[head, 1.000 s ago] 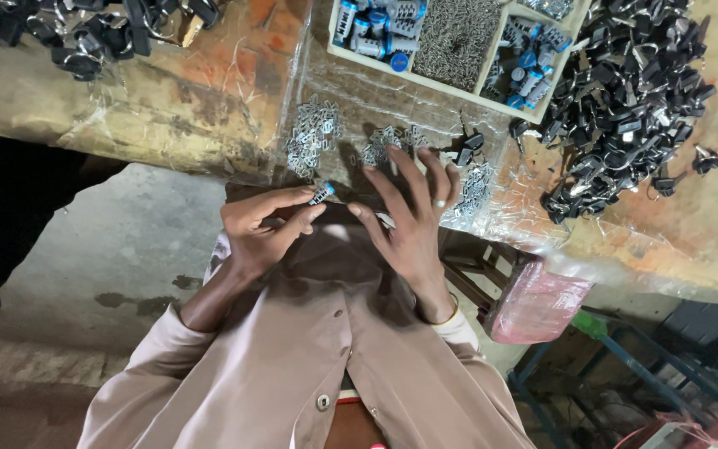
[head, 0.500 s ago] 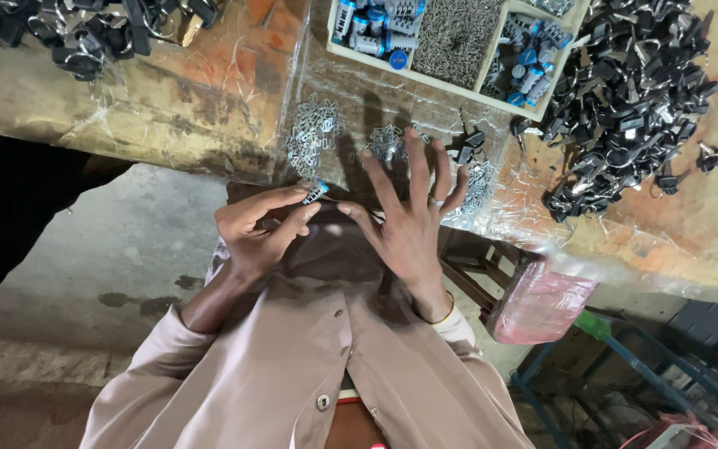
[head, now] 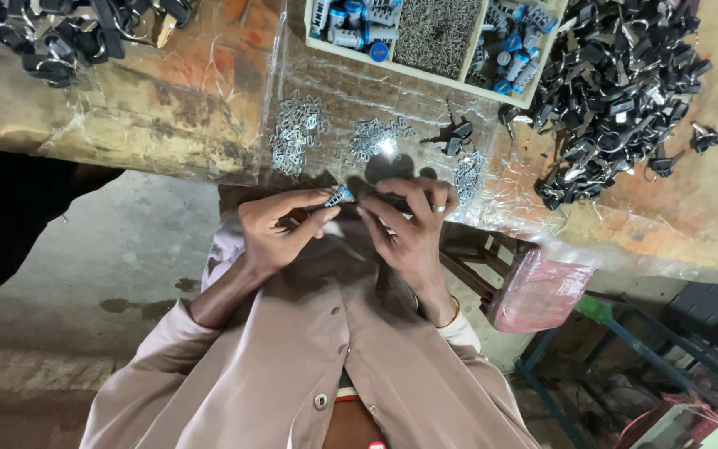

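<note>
My left hand [head: 280, 229] pinches a small grey and blue cylindrical part [head: 336, 196] between thumb and fingers, just off the near edge of the worktable [head: 168, 100]. My right hand [head: 405, 224], with a ring on one finger, is curled close beside it and holds a small dark piece [head: 388, 199] that is mostly hidden by the fingers. Both hands sit over my chest, below loose piles of small silver metal bits [head: 297, 133] on the plastic-covered table.
A cream divided tray [head: 430, 37] holds blue-capped cylinders and tiny metal pins. A big heap of black parts [head: 617, 83] lies at right, another heap [head: 68, 33] at top left. A pink bag [head: 538, 291] hangs under the table. Concrete floor lies at left.
My right hand has drawn back from the table, fingers curling in toward the left hand. The left hand stayed near my chest with the small cylinder.
</note>
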The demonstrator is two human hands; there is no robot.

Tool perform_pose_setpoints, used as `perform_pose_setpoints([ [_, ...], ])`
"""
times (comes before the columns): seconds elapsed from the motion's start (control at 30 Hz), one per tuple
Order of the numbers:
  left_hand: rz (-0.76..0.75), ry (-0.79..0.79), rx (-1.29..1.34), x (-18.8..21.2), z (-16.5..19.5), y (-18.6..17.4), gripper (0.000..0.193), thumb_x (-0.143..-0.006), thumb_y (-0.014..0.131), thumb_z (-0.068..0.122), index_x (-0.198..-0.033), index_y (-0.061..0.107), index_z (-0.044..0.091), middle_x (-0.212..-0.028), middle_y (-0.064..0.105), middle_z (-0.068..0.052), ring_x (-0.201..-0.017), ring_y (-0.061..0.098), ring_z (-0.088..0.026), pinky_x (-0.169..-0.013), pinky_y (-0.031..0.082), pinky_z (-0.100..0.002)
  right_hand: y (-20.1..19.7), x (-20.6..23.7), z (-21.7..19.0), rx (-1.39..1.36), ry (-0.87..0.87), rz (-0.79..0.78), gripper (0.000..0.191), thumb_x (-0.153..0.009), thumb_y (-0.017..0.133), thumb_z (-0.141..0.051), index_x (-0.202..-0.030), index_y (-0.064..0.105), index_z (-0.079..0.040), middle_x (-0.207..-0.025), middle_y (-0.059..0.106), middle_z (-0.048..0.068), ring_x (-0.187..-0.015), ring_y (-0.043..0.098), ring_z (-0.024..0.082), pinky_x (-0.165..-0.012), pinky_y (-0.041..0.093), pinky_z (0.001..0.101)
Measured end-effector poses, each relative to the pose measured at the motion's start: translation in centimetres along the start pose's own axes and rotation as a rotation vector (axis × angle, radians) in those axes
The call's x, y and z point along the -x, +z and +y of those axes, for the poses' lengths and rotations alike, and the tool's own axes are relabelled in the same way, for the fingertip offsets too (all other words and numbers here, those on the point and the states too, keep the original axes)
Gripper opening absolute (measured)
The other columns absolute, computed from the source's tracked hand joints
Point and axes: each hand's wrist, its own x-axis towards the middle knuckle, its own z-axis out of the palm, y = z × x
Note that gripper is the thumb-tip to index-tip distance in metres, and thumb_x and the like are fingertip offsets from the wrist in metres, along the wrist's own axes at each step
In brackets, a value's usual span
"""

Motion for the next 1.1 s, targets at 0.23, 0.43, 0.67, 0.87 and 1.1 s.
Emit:
perform_pose_setpoints([
  [0.23, -0.059, 0.024, -0.015, -0.6, -0.1, 0.4, 0.022, -0.09, 0.082, -0.003, -0.11, 0.073, -0.005, -0.112, 0.077, -0.016, -0.072, 0.075, -0.013, -0.06, 0.06, -0.023, 0.4, 0.3, -0.6, -0.337, 0.193, 0.128, 0.019, -0.089, 0.08, -0.001, -0.107, 0.079, -0.005, -0.102, 0.077, 0.006, -0.09, 0.065, 0.019, -0.089, 0.045, 0.0296],
  [0.43, -0.081, -0.005, -0.02, -0.6, 0.2, 0.2, 0.024, -0.09, 0.081, -0.002, -0.112, 0.073, -0.004, -0.113, 0.077, -0.015, -0.077, 0.076, -0.013, -0.062, 0.062, -0.023, 1.4, 0.1, -0.8, -0.51, 0.17, 0.186, 0.022, -0.08, 0.084, 0.006, -0.099, 0.078, -0.003, -0.1, 0.077, 0.008, -0.089, 0.068, 0.016, -0.084, 0.045, 0.0266],
  [0.67, -0.102, 0.041, -0.069, -0.8, 0.3, 0.0, 0.025, -0.091, 0.081, -0.003, -0.115, 0.073, -0.002, -0.115, 0.077, -0.014, -0.078, 0.077, -0.013, -0.064, 0.063, -0.023, 2.0, 0.1, -1.4, -0.572, 0.338, 0.17, 0.024, -0.083, 0.086, 0.004, -0.1, 0.072, -0.001, -0.093, 0.078, 0.006, -0.086, 0.069, 0.013, -0.084, 0.051, 0.0257],
  [0.87, -0.11, 0.212, -0.267, -1.1, 0.4, -0.1, 0.026, -0.088, 0.083, 0.0, -0.112, 0.075, 0.0, -0.111, 0.078, -0.013, -0.077, 0.077, -0.015, -0.065, 0.062, -0.025, 1.0, 0.1, -1.3, -0.243, 0.204, 0.045, 0.029, -0.082, 0.091, -0.009, -0.107, 0.077, -0.01, -0.098, 0.076, 0.0, -0.087, 0.064, 0.012, -0.091, 0.041, 0.0315],
  [1.1, -0.077, 0.047, -0.021, -0.7, 0.0, -0.1, 0.023, -0.091, 0.081, -0.002, -0.113, 0.073, -0.006, -0.108, 0.078, -0.014, -0.072, 0.073, -0.011, -0.062, 0.06, -0.023, -1.6, -0.8, -0.3, 0.256, 0.079, 0.053, 0.042, -0.081, 0.086, -0.028, -0.121, 0.076, -0.019, -0.137, 0.054, 0.012, -0.124, 0.048, 0.036, -0.107, 0.028, 0.0463],
])
